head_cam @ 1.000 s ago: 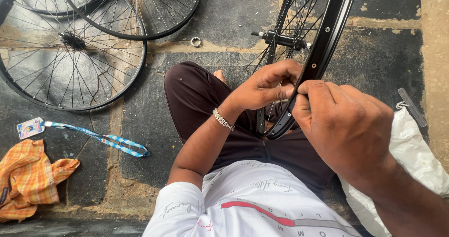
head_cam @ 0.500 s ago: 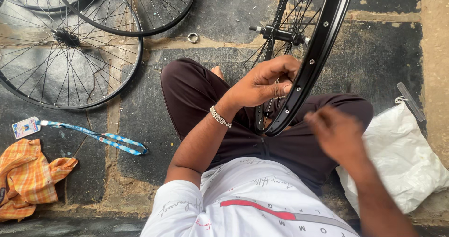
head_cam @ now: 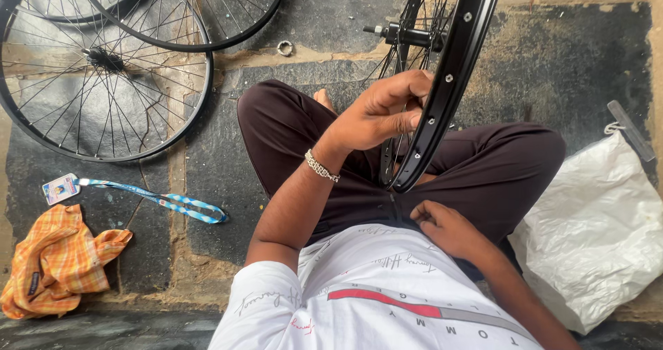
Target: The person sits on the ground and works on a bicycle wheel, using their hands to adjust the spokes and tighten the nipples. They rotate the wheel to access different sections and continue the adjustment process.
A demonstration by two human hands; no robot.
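A black bicycle wheel rim (head_cam: 452, 80) with spokes and a hub axle (head_cam: 397, 35) stands upright between my crossed legs. My left hand (head_cam: 383, 108), with a metal bracelet on the wrist, grips the spokes just inside the rim. My right hand (head_cam: 442, 225) rests low at my lap, below the rim, against the hem of my white shirt; its fingers are curled and pinched together, and whether something small is in them is hidden.
Two more spoked wheels (head_cam: 103, 80) lie on the stone floor at the upper left. A small metal ring (head_cam: 284, 47) lies near them. A blue lanyard with a card (head_cam: 145, 198) and an orange checked cloth (head_cam: 48, 263) are at left. A white plastic bag (head_cam: 597, 225) sits at right.
My right hand has left the rim and dropped down to my lap. The left hand keeps its hold on the spokes; the wheel has barely shifted.
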